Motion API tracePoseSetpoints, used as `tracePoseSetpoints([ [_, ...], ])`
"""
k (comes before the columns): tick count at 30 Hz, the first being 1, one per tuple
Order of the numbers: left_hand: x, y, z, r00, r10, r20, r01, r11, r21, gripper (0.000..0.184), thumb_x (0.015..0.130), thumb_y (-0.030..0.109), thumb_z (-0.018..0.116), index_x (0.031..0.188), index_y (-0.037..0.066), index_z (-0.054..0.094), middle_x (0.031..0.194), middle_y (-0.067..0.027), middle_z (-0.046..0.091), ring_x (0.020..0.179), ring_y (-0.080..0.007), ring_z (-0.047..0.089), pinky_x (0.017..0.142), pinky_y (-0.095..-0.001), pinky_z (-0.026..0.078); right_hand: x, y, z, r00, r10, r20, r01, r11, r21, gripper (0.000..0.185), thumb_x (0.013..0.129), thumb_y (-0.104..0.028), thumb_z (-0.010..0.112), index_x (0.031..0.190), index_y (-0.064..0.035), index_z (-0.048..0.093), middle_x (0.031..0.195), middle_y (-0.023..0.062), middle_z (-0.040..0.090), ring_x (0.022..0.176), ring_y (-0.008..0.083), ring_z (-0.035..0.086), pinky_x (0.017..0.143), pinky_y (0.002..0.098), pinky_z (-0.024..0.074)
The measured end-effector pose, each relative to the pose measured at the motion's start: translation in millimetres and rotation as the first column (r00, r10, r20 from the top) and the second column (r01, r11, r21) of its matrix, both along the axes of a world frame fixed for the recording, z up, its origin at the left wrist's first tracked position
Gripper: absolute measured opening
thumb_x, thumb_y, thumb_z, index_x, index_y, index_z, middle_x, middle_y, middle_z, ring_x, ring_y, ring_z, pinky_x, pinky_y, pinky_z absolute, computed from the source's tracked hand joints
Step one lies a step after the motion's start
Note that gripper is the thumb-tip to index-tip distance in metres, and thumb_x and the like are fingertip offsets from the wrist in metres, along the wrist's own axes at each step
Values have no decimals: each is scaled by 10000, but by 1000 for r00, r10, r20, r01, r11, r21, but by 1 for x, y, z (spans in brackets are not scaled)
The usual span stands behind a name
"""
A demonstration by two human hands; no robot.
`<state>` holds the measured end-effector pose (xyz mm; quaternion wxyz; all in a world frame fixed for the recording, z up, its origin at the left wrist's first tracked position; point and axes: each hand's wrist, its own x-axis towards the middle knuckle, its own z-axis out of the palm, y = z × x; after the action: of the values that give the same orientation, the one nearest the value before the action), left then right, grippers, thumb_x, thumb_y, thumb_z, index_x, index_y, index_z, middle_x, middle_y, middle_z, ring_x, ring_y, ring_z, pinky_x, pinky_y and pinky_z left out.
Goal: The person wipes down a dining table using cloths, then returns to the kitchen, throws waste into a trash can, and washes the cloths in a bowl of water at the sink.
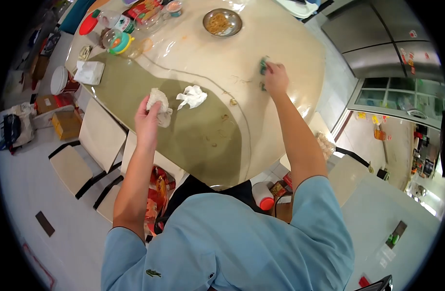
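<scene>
My left hand [146,121] is closed on a crumpled off-white cloth [159,103] above the near left part of the table. A crumpled white tissue [192,96] lies on the tabletop [198,145] just to its right. Over on the right side, my right hand [277,78] pinches something small and green [263,66], slightly blurred, at the table surface; its kind is unclear. Thin strands and small scraps [233,102] are scattered between my hands. Further back stands a metal bowl [223,23] with brown, noodle-like food in it.
At the back left are a clear jar with a yellow and teal rim [119,42], a plastic bottle [117,21], a red packet [144,10] and a tissue pack [89,72]. Chairs [102,133] stand along the left edge. A steel fridge [372,34] is at the right.
</scene>
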<state>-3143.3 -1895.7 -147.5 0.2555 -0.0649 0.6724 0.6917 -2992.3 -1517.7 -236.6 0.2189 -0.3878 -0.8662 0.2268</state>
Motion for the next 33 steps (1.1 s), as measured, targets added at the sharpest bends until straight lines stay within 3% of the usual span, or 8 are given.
tracePoseSetpoints([
  [5,6,-11,-14,999,-32,-7,31,997,-64,464,928,82,626,1365,-20,507,1178,-107,659,1030,-170,644,881,-287,517,-45,-94,7,869,489,-70,-489,872,20,199,815,-70,596,930,-150,737,943,106,649,886,321,624,790,420,519],
  [11,-11,12,-7,900,-319,-297,293,947,-129,399,920,87,616,1305,-8,567,1234,-124,624,1013,-174,641,885,-286,509,33,-138,25,739,670,-70,-673,728,-127,224,797,26,601,932,-103,725,947,100,626,907,303,598,788,389,500],
  [14,-32,49,9,712,-503,-490,386,863,-325,397,895,84,622,1286,22,590,1266,-155,601,1008,-215,644,904,-289,500,55,-121,22,856,492,-158,-506,735,-451,259,837,75,586,991,-88,717,983,81,605,906,240,592,805,319,489],
  [18,-93,76,-18,494,-686,-535,298,711,-637,395,871,96,621,1265,64,617,1298,-198,578,1057,-310,620,965,-338,481,53,-15,15,981,167,-98,-185,959,-213,238,859,-3,559,1015,-63,729,965,123,628,907,267,626,819,356,506],
  [21,-117,78,-53,563,-630,-536,174,724,-668,379,895,133,603,1266,52,614,1370,-202,541,1177,-365,569,1026,-400,447,50,26,16,999,-32,14,32,999,-36,221,845,-56,594,1014,-86,733,953,132,645,891,319,616,808,400,505],
  [25,-92,85,-80,363,-781,-509,309,616,-725,411,907,167,598,1304,59,586,1424,-211,497,1288,-415,484,1090,-433,390,33,-34,-13,996,56,64,-75,939,337,292,776,-25,604,1030,-126,707,946,126,633,863,335,566,770,446,464],
  [27,-60,90,-67,364,-833,-417,307,530,-791,408,954,175,553,1344,57,558,1486,-211,432,1433,-405,304,1166,-429,292,26,-92,-2,991,124,57,-134,960,248,305,804,-35,619,1083,-127,703,988,141,625,888,330,562,807,443,468],
  [33,-22,62,-57,241,-915,-323,483,401,-778,387,949,153,560,1327,73,579,1466,-187,463,1411,-418,331,1147,-447,316,65,-160,17,909,415,-48,-415,910,-2,292,794,8,625,1053,-105,698,986,97,619,884,310,559,786,414,473],
])
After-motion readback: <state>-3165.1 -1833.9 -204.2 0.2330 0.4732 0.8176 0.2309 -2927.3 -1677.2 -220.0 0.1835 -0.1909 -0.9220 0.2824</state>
